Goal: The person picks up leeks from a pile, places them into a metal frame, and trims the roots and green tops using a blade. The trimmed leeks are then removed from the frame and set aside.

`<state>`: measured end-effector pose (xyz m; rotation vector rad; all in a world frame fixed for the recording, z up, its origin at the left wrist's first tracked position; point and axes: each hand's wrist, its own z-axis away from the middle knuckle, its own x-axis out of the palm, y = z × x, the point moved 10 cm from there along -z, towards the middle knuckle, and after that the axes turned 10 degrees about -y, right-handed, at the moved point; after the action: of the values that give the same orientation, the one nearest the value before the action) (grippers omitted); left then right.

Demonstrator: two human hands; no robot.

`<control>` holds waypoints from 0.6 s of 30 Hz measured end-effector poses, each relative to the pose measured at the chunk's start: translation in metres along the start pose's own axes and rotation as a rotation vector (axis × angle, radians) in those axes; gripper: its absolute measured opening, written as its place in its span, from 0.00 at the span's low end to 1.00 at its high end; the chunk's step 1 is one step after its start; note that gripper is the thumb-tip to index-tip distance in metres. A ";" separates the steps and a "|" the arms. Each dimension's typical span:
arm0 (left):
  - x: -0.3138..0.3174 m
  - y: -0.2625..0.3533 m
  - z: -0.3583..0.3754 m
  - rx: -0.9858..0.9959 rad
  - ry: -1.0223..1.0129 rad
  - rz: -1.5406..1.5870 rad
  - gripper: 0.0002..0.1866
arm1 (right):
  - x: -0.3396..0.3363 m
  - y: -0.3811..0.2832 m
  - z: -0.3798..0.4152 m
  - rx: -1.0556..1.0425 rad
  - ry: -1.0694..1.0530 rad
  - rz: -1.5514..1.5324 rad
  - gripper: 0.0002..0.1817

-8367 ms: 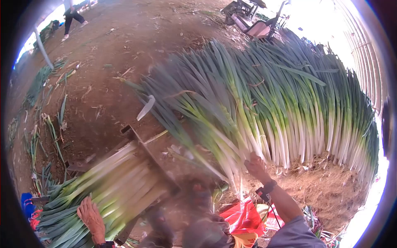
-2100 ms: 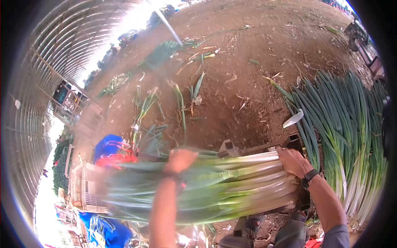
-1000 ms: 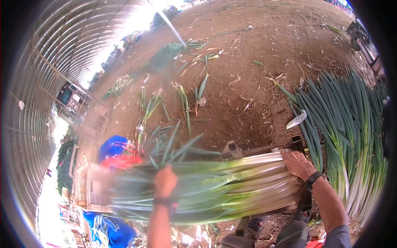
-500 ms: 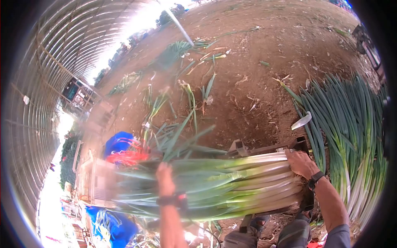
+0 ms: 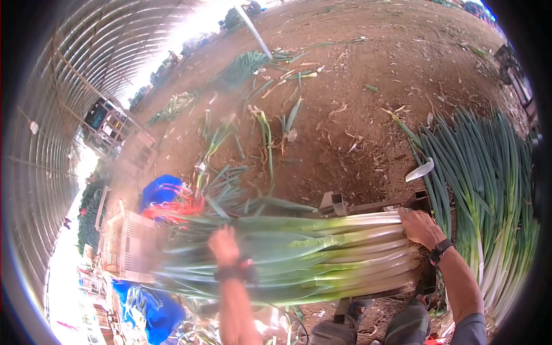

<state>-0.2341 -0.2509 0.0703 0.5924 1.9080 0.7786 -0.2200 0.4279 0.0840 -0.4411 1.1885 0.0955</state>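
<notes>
A thick bundle of long leeks (image 5: 310, 259) lies sideways in front of me on a dark metal frame (image 5: 374, 206), white stalk ends to the right and green leaves to the left. My left hand (image 5: 223, 246) rests on top of the green leaf part, fingers curled over it. My right hand (image 5: 421, 227), with a black wrist band, presses flat against the white root ends at the frame's right end.
A large heap of leeks (image 5: 489, 190) lies on the dirt at the right. Loose leaves and stalks (image 5: 261, 129) litter the brown ground ahead. A pale plastic crate (image 5: 129, 247) and blue and red items (image 5: 164, 198) sit at the left under the greenhouse wall.
My left hand has slid along the leaf end of the bundle and the leaves have settled flatter. My right hand has stayed at the root ends.
</notes>
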 end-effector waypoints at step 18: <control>0.007 0.099 -0.007 -0.148 0.021 0.088 0.23 | -0.005 -0.006 0.003 -0.005 -0.009 -0.016 0.19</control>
<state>-0.2358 -0.1812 0.1406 0.5806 1.8340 0.9768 -0.2175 0.4241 0.0911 -0.4542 1.1754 0.0862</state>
